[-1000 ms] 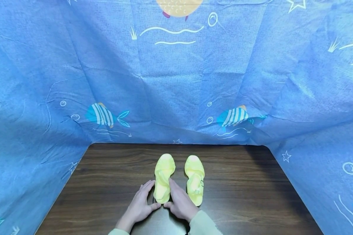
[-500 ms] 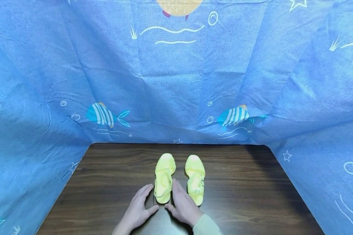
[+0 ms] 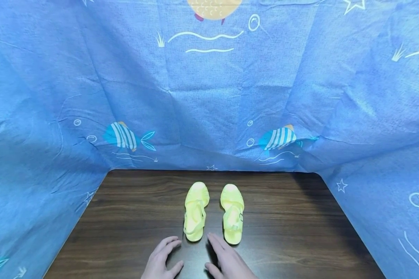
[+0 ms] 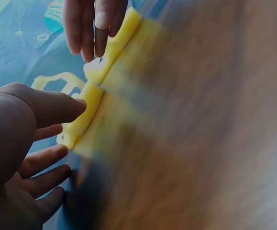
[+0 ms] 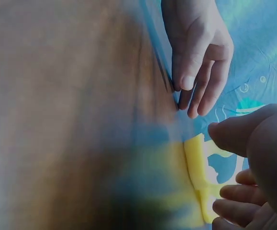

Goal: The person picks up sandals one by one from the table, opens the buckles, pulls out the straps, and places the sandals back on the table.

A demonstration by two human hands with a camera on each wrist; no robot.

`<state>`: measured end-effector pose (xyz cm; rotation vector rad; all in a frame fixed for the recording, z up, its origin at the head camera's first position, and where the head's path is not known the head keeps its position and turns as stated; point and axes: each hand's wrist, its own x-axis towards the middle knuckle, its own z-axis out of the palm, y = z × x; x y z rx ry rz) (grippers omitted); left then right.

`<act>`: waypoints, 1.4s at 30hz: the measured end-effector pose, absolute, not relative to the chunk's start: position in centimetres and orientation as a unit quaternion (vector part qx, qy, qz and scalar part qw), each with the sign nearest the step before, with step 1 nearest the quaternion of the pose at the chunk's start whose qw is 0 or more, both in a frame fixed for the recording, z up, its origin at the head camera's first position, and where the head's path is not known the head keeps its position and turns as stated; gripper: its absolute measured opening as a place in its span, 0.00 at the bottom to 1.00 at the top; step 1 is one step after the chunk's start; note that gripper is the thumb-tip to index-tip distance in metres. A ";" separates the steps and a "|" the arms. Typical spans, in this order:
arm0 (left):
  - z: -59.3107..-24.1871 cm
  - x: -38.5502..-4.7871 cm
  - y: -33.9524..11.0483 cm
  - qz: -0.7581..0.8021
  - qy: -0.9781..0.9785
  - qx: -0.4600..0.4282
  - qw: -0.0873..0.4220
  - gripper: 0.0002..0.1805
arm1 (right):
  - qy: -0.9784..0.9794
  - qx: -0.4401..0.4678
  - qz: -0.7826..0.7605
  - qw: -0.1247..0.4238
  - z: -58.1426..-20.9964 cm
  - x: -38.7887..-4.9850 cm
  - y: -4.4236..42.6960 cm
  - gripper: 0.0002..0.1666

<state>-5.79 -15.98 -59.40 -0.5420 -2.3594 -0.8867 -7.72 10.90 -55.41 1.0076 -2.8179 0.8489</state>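
Two yellow strappy sandals stand side by side on the dark wooden table, toes pointing away from me. The left sandal (image 3: 196, 212) and the right sandal (image 3: 232, 215) have a small gap between them. My left hand (image 3: 161, 260) is just short of the left sandal's heel, its fingers spread and nothing in it. My right hand (image 3: 228, 259) lies nearer the space between the two heels, also holding nothing. Both wrist views show the hands apart from the yellow soles, with loosely bent fingers.
The wooden table (image 3: 283, 228) reaches back to a blue cloth (image 3: 209, 116) printed with fish and stars. The cloth hangs behind the table and along both sides. In both wrist views the glossy tabletop reflects the sandals.
Both hands have come off the left sandal and drawn back toward me. Its strap, pressed together under the fingers earlier, now stands apart. The right sandal stays in place.
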 end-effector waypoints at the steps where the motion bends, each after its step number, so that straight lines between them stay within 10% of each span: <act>1: -59.7 -5.6 -15.8 -0.328 -0.878 -0.203 0.284 0.35 | -0.905 0.321 0.280 0.011 -55.5 -7.5 11.3 0.41; 13: -61.0 -5.2 -13.1 -0.335 -0.844 -0.288 0.303 0.28 | -0.894 0.317 0.274 0.161 -59.2 -5.4 16.1 0.38; 18: -61.7 -5.7 -11.5 -0.364 -0.818 -0.334 0.294 0.26 | -0.915 0.256 0.276 0.145 -59.0 -4.8 17.6 0.39; 30: -57.9 -6.5 -7.7 -0.380 -0.889 -0.245 0.067 0.42 | -0.932 0.153 0.282 0.165 -58.1 -5.9 19.8 0.42; 42: -56.4 -9.2 -4.6 -0.405 -0.897 -0.176 0.009 0.52 | -0.939 0.142 0.298 0.092 -56.7 -8.7 20.1 0.52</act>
